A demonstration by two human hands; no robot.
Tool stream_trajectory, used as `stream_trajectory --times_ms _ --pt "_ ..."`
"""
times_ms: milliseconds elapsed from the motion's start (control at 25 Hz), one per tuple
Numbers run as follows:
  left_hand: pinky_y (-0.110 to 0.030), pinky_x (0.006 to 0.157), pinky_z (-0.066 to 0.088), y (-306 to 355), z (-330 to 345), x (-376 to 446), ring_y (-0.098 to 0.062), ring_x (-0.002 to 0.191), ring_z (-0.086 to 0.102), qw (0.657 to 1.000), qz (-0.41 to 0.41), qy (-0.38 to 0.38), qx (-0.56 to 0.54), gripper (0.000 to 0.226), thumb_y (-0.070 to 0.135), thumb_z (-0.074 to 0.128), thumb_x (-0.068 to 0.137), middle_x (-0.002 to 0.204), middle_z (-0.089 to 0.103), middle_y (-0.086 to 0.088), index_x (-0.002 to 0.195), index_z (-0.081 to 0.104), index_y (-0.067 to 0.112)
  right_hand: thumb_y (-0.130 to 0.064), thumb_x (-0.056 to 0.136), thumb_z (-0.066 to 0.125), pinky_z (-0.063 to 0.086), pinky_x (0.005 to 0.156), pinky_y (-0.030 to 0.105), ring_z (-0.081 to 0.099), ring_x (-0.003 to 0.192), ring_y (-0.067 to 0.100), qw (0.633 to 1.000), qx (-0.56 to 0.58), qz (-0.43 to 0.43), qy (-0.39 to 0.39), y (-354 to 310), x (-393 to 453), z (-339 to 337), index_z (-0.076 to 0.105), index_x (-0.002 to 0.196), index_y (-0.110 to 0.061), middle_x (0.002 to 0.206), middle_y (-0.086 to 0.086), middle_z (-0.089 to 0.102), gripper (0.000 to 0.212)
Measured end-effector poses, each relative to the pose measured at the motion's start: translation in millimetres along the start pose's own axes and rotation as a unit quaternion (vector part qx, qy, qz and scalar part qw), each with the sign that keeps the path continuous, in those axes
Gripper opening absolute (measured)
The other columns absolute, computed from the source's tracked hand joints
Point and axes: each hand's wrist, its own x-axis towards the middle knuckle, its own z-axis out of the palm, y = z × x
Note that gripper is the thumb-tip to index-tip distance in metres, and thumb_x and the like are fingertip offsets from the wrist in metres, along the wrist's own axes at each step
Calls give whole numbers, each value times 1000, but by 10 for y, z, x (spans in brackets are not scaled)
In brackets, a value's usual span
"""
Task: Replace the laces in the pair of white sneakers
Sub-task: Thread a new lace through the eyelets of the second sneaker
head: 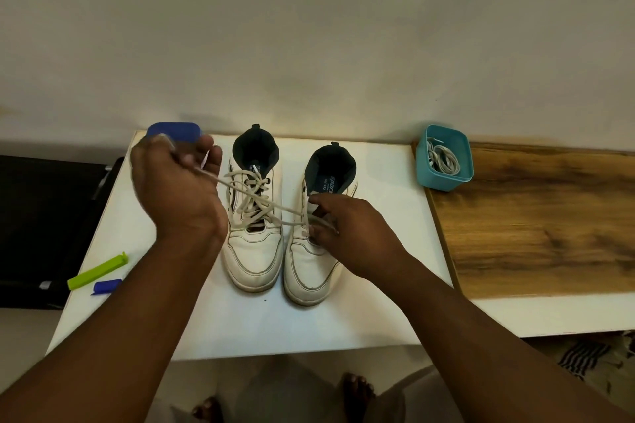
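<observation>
Two white sneakers stand side by side on the white table (pixel 240 326), toes toward me. The left sneaker (pixel 253 251) is fully laced with a cream lace. The right sneaker (pixel 309 271) has lace only at its lowest eyelets. My left hand (pixel 175 189) is raised left of the left sneaker and grips the end of a cream lace (pixel 275 208) that stretches across to the right sneaker. My right hand (pixel 347 227) rests on the right sneaker's eyelets and pinches the lace there.
A teal box (pixel 458 178) with coiled laces stands at the back right, on the edge of a wooden surface (pixel 549 223). A blue container (pixel 178 130) sits behind my left hand. A green clip (pixel 98 271) and a blue clip (pixel 106 286) lie at the table's left edge.
</observation>
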Motion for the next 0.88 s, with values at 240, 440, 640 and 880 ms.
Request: stream_trajectory --times_ms 240,440,640,880 --pt "-27 75 46 -436 -319 -61 -7 87 60 557 139 -339 745 26 47 66 93 106 65 11 114 67 34 -11 95 57 54 89 37 65 103 20 1000 0 -1 21 -7 24 22 65 132 -23 111 -3 72 39" --pt "-25 80 48 -575 -272 -138 -14 92 65 530 153 -349 758 20 31 59 99 106 72 5 113 72 30 -18 102 54 53 92 36 65 107 17 999 3 5 46 18 8 -16 60 140 -27 119 -6 71 39" --pt "-24 57 38 -258 -251 -54 -11 67 55 556 269 -200 761 18 29 47 102 82 61 2 98 61 19 -16 99 49 52 91 38 62 112 23 998 -57 -4 33 19 -12 -52 60 138 -27 126 -4 69 43" --pt "-25 81 46 -324 -293 -75 -17 102 64 547 201 -311 751 32 36 61 98 132 60 -1 128 64 28 -11 96 52 52 92 36 62 111 20 998 -49 3 28 26 -11 -55 55 143 -28 124 -6 68 50"
